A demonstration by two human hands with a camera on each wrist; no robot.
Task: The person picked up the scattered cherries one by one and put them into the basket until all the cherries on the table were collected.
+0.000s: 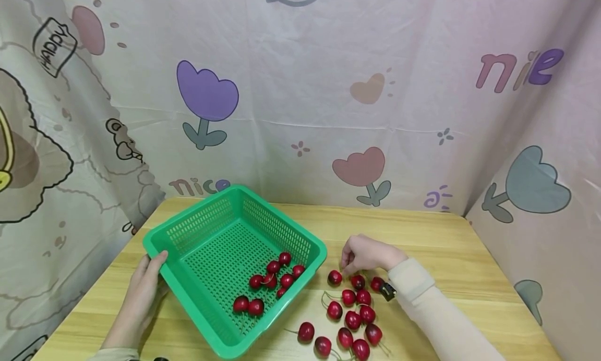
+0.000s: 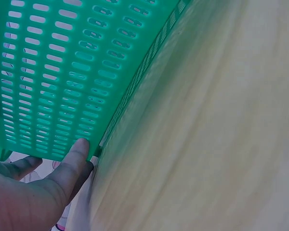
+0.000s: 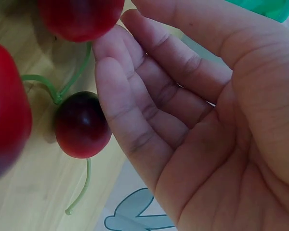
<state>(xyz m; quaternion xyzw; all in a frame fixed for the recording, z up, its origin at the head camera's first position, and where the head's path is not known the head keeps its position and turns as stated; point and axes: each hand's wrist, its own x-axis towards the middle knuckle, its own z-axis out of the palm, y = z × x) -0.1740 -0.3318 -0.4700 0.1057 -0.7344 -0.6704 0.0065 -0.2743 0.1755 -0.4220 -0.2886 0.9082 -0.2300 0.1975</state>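
Note:
A green plastic basket (image 1: 206, 298) with perforated walls sits on the left side of the table, several red cherries (image 1: 255, 307) lying in its near right part. My left hand (image 1: 141, 293) grips its left rim, thumb over the edge and fingers against the outer wall, as the left wrist view shows on the basket's slotted side (image 2: 82, 91). My right hand (image 1: 368, 252) is just right of the basket, fingers loosely bent beside a loose cherry (image 1: 335, 277). In the right wrist view a dark red cherry (image 3: 83, 125) lies by the fingers, with nothing visible inside the palm (image 3: 207, 163).
Several more cherries with green stems (image 1: 353, 320) lie spread on the wooden table (image 1: 469, 293), right of the basket and below my right hand. A printed cloth (image 1: 291, 89) hangs behind the table and along both sides.

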